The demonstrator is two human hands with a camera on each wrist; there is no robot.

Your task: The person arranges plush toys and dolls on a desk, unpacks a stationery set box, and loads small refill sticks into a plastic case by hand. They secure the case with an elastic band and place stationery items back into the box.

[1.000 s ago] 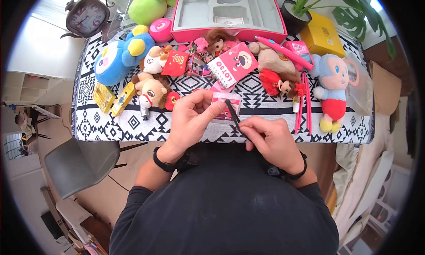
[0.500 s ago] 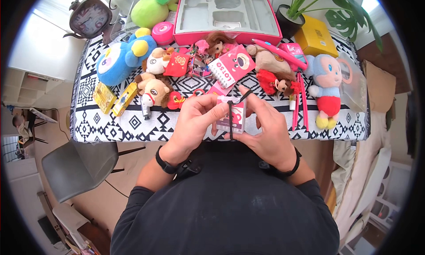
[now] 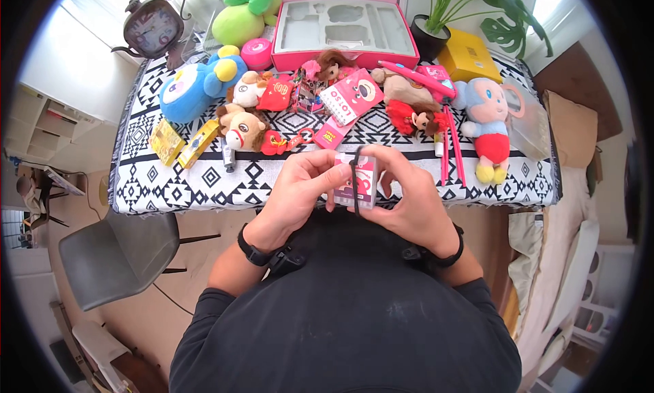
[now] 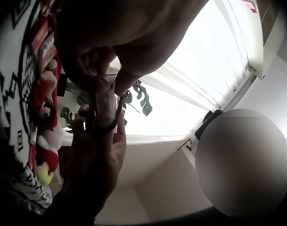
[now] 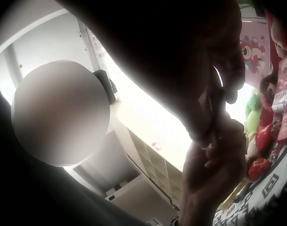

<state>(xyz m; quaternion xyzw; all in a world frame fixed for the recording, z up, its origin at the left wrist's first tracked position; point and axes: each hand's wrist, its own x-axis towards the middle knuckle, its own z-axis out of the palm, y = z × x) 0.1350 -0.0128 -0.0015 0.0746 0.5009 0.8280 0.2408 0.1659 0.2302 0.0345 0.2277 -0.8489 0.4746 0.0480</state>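
Note:
My left hand grips the left side of a small clear plastic box with a pink bear print, thumb across its front. A thin black elastic band runs from top to bottom over the box. With index finger at the upper edge and thumb at the lower one, my right hand holds the band stretched. In the left wrist view the band loops round the right fingers beside the box, in dim light. The right wrist view shows both hands dark and close together, the box mostly hidden.
Beyond the hands, a patterned cloth covers the table. On it lie a LOTSO notebook, a pink card box, plush horses, a blue-and-red plush and pink sticks. An open pink gift box stands behind.
The black band, earlier a strand drawn down to the right by the right hand, now lies stretched over the box front. The right hand has moved up, its fingers spread to the box's edges.

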